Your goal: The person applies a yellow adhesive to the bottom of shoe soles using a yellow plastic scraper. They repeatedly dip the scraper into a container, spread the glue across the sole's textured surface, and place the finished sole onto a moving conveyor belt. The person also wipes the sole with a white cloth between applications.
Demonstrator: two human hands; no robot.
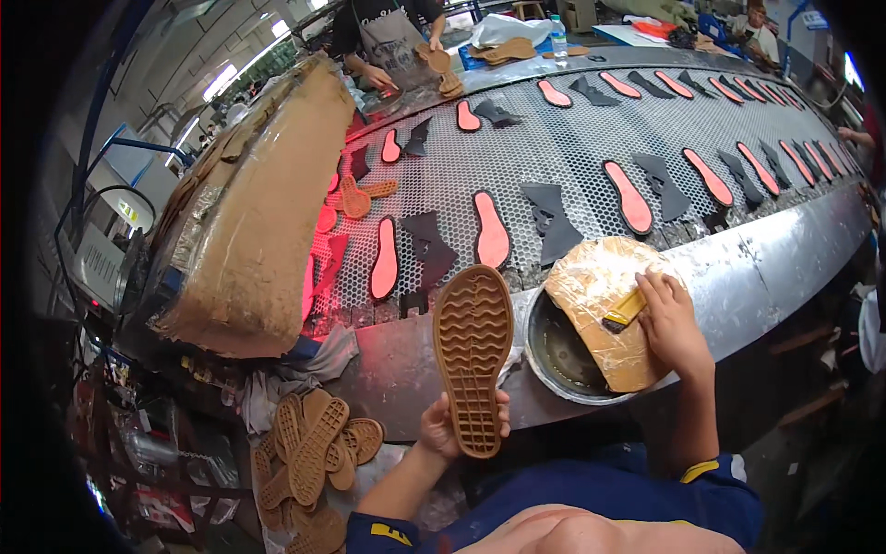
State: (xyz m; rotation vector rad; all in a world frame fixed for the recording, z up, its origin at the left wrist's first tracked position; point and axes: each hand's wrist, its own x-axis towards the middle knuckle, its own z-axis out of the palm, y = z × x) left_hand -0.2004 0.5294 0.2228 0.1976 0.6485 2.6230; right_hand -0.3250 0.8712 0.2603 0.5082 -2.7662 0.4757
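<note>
1. Head view, lower centre of the frame: left hand (441,427) closed around the heel end of a tan rubber shoe outsole with a wavy tread (473,358), sole standing nearly upright, tread side toward the camera, toe pointing to the upper frame.
2. Right of centre: right hand (672,323) pinched shut on a yellow-handled brush (624,311), bristle end resting on a glue-crusted yellowish lid or board (600,305) lying across a round dark metal glue pot (558,355).
3. Outsole just left of the pot, apart from the brush; no contact between bristles and sole at this moment.
4. Progress, as a judgement: brush at the pot, sole held ready, side facing away not visible, so coated or not cannot be told.
5. Lower left of the frame: heap of similar tan outsoles (309,452), seemingly waiting or set aside; which of the two cannot be told.
6. Upper half: perforated grey conveyor belt (563,157) carrying rows of pink-red insoles with dark rims (492,231) and dark flat cut pieces (551,220), well beyond both hands.
7. Left of the belt: large brown crusted hood or cover (268,212).
8. Upper centre: another person in a grey apron (392,37) at the far end of the belt, hands apart from those below.
</note>
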